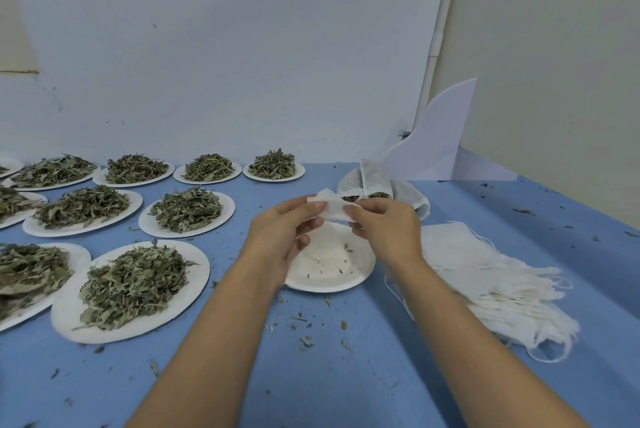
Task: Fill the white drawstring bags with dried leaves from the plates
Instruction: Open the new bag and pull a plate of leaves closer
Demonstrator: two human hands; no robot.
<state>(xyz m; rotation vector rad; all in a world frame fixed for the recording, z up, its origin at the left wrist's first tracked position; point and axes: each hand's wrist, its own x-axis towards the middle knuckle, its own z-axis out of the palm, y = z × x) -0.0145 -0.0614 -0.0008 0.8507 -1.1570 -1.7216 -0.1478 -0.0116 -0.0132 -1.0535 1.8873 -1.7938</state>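
White fabric drawstring bag [332, 210], seemingly unfilled, is pinched at its mouth by my left hand [281, 237] and right hand [388, 230] above a nearly bare white paper plate [313, 281]. A few filled bags [377, 178] sit near the blue table's [346, 379] far edge. The stack of empty bags [485, 275] at its right edge and the leaf-heaped plates [195, 272] toward its left suggest most work remains.

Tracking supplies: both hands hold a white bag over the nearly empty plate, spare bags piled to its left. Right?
No: the head view shows the spare bags piled to the right of the nearly empty plate. The left hand and right hand do hold a white bag over it.
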